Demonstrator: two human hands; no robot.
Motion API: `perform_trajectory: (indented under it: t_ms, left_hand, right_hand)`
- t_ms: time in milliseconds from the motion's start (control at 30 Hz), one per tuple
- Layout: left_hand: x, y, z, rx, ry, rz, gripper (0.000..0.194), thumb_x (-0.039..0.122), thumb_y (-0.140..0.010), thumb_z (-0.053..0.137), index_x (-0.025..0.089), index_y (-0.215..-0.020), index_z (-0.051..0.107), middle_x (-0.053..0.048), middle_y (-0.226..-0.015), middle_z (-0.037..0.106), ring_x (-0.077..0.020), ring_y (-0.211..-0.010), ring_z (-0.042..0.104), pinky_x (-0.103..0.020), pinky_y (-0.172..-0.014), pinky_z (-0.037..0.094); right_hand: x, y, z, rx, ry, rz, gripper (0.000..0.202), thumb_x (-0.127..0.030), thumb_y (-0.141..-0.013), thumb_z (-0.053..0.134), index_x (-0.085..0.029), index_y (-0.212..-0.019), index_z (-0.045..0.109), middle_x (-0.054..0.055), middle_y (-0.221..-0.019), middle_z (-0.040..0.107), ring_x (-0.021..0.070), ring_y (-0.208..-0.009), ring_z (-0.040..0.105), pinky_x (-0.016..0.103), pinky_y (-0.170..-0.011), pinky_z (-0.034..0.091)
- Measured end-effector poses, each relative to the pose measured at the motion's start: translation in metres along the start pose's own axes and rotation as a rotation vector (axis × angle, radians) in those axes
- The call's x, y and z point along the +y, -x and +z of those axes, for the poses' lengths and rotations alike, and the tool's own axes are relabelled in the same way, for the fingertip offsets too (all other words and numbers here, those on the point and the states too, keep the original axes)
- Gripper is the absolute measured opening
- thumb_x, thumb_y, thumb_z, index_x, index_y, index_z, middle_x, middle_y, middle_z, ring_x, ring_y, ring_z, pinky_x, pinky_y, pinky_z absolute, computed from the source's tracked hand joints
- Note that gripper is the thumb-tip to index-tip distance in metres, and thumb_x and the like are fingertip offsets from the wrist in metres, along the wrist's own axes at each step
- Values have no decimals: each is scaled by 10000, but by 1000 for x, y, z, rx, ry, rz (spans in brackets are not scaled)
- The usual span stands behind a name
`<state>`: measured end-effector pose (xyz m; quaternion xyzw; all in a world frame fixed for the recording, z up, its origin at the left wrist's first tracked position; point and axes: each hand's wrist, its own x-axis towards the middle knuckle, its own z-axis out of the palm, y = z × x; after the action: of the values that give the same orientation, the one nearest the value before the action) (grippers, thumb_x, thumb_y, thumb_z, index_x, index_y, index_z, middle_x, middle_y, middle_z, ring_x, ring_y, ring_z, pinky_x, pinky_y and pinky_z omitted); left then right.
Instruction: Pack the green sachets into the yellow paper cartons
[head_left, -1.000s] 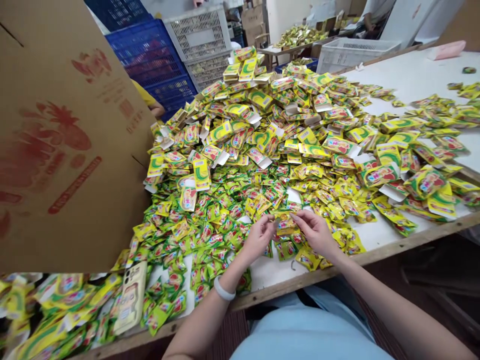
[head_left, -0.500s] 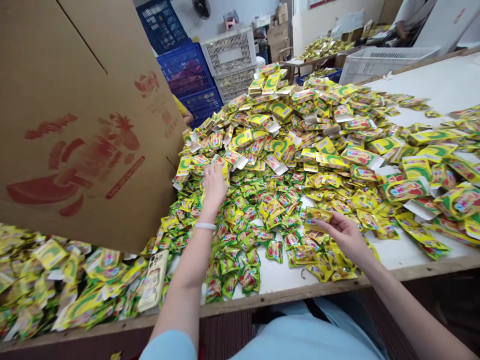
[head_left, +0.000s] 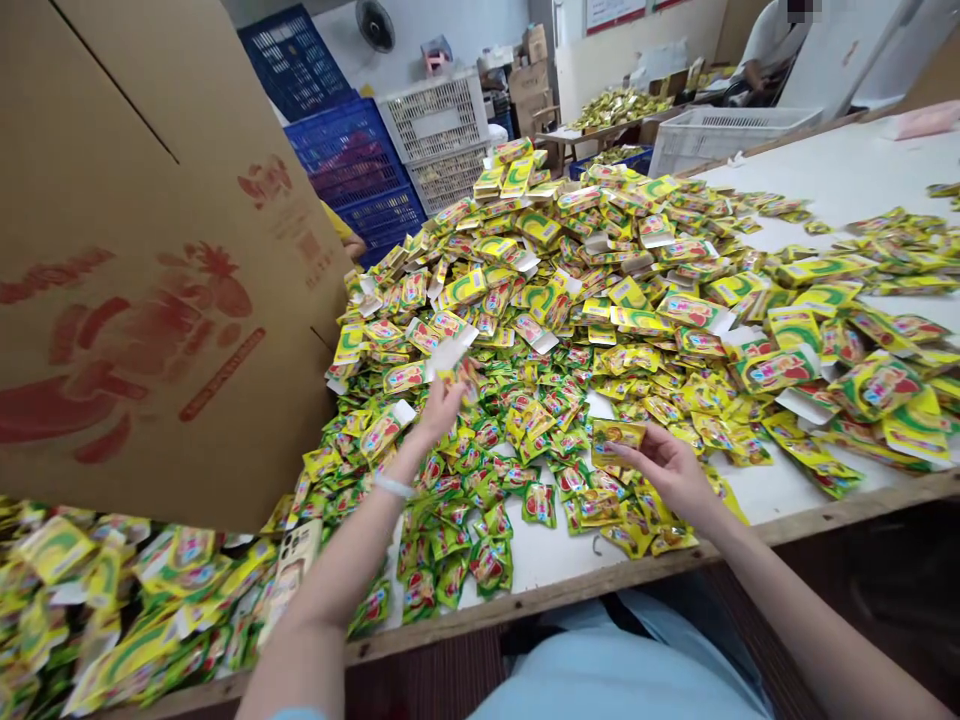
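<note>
My left hand [head_left: 441, 405] is closed on a small box [head_left: 451, 360] with a pale open flap, blurred by motion, above the green packets. Between the thumb and fingers of my right hand [head_left: 671, 470] is a yellow packet [head_left: 616, 440], held flat over the pile near the front. Small green packets [head_left: 491, 560] lie in front of and between my hands. Yellow packets [head_left: 630, 530] lie under my right hand. Behind them rises a heap of yellow boxes [head_left: 540, 228], many with open white flaps.
A large cardboard box [head_left: 150, 300] stands at the left, a phone [head_left: 294, 565] beside its lower corner. Blue crates [head_left: 352, 160] and white crates [head_left: 439, 120] are stacked behind. The table's wooden edge [head_left: 540, 598] runs along the front. A person [head_left: 765, 55] is at the back right.
My left hand has moved slightly right and toward me, lifting a box with its flap showing. My right hand still holds the yellow packet. The view has shifted a little.
</note>
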<state>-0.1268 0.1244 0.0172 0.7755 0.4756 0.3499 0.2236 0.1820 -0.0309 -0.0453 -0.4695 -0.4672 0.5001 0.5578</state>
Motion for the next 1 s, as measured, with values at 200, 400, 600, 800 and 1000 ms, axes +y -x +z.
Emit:
perform_trajectory:
  t_ms: [200,400,600,800,1000]
  left_hand:
    - [72,82,92,-310,596,-219,391,526,-825,602,147,-906,650,-76,-789,697,-212,-732,668,-351,-712,550]
    - [100,98,99,-529,819,-375,440,444,-624,864,145,-739,562,33,-658,528,-87,-608,463,-233,-594,413]
    - [90,108,103,-553,769,-366,558,404,-612,877,152,-1025,600,-3,-841,604,-137,-748,540,-280,-713,490]
    - [91,116,108,-635,670,-365,556,362,-660,837,164,-1112,581,-9,-869,616,-157,-761,550,-306,-729,509]
    - [90,124,114,-765,734,-311,665,370,-677,834,185,-1246,545,-53,-1041,650,-234,-973,613,-389,-925,500]
  right_hand:
    - [-34,-6,5,-22,-12,-133,300,-479,-810,758,-218,-919,657,1,-772,676,94,-470,500,237,-414,422]
    - [-58,-18,21,-254,338,-494,102,-292,-936,624,-209,-947,682,56,-901,615,172,-811,597,278,-653,517]
    - [-77,-9,17,-574,902,-445,190,-137,-959,510,-183,-980,692,65,-906,588,160,-753,585,268,-670,478]
    - [-83,-10,11,-719,964,-428,154,-148,-939,562,-182,-1025,685,66,-927,639,177,-796,613,275,-707,476]
    - [-46,12,-13,-628,723,-438,320,-240,-1021,431,-192,-889,719,63,-813,668,167,-736,632,256,-655,475]
